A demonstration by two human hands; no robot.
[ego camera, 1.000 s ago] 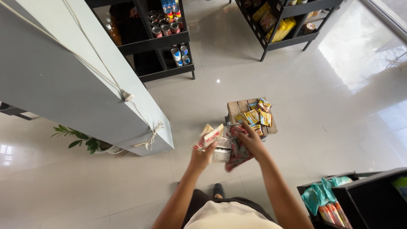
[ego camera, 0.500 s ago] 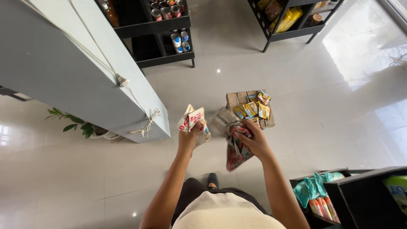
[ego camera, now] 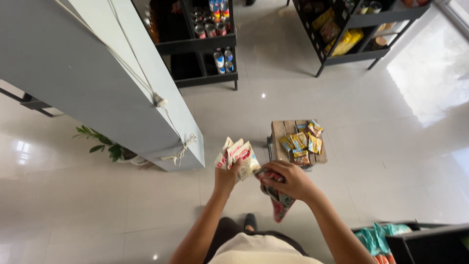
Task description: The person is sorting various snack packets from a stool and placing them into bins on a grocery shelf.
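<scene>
Left hand (ego camera: 225,177) is gripping white-and-red packets (ego camera: 238,156), right hand (ego camera: 289,181) is clutching dark wrappers (ego camera: 279,200); yellow packets (ego camera: 302,142) are sitting on a wooden crate (ego camera: 279,136) over glossy tile floor (ego camera: 381,161).

Pale glossy tile floor (ego camera: 381,161), light glare at right. Standing on it: small wooden crate (ego camera: 281,134), slatted top carrying several yellow snack packets (ego camera: 302,142) in loose cluster; black shelf rack (ego camera: 205,46) with cans and bottles on lower tiers; second black rack (ego camera: 361,22) with yellow bags; grey cabinet (ego camera: 93,83); potted plant (ego camera: 105,144) just beside cabinet base; dark bin (ego camera: 430,242) at lower right holding teal packets.
</scene>
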